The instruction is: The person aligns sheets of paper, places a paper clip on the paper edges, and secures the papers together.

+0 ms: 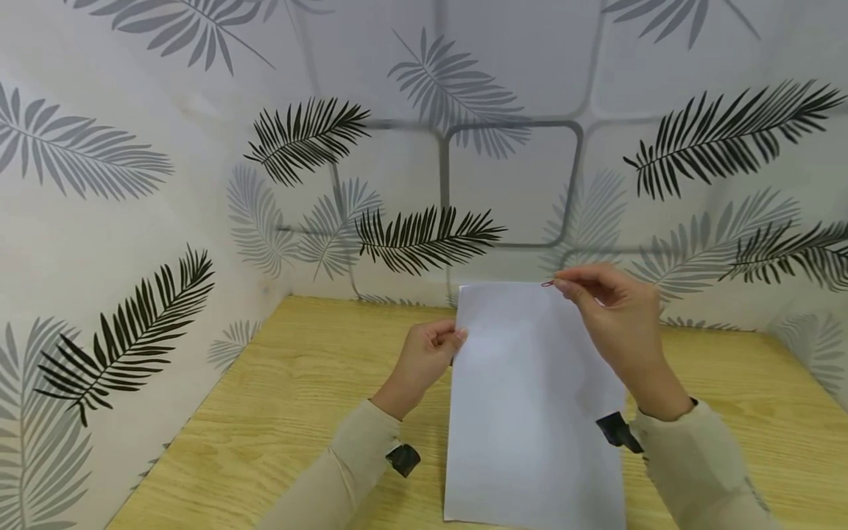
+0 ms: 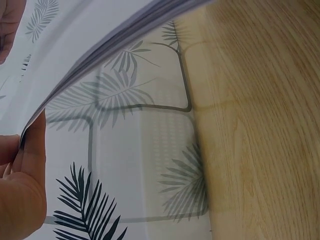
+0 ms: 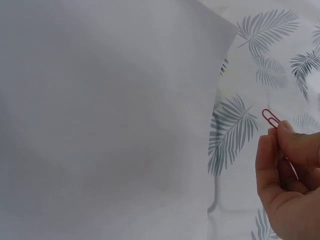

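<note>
A stack of white paper sheets [image 1: 523, 397] is held upright and tilted above the table; its layered edge shows in the left wrist view. My left hand [image 1: 427, 361] pinches the stack's left edge near the top, thumb in front and fingers behind. Between thumb and fingertips, my right hand [image 1: 616, 316] pinches a red paper clip [image 3: 270, 118]. In the head view the clip lies close to the paper's top edge, right of its middle. In the right wrist view, the clip's looped end points away from the fingers, and a gap separates it from the paper.
Below the hands spreads a light wood-grain table [image 1: 318, 368]. White sheeting with grey and black leaf prints [image 1: 411, 177] hangs behind it and along the left. Each sleeve carries a small black wrist mount, such as the left one [image 1: 403, 459].
</note>
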`<state>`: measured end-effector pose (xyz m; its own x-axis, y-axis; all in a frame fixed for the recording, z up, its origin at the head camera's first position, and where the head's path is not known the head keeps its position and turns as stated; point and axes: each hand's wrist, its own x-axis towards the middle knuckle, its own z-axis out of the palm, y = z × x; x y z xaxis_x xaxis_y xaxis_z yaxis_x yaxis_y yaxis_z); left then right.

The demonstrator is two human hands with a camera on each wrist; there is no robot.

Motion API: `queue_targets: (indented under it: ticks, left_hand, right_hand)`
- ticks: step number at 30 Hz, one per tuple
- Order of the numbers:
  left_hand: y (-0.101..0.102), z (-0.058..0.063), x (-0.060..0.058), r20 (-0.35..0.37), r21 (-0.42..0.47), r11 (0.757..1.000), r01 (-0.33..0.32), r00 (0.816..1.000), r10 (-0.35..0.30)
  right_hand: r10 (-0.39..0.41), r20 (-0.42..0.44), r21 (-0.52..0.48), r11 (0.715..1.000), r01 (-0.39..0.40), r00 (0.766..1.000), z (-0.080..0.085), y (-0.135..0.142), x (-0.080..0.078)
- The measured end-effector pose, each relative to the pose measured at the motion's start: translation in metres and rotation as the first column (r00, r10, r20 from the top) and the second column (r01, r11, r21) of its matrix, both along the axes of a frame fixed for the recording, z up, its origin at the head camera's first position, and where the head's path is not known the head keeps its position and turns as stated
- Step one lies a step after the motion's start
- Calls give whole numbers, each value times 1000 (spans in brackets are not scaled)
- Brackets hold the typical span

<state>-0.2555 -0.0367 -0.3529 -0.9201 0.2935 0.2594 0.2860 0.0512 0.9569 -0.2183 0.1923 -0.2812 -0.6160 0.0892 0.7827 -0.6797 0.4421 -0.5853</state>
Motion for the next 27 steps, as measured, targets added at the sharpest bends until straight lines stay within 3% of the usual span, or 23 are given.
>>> queue_targets:
  ticks: [27]
  left_hand:
    - [8,0,2,-84,-14,999,29,996,-30]
  right_hand:
    - [48,36,22,999,-48,998,-2,-20,-8]
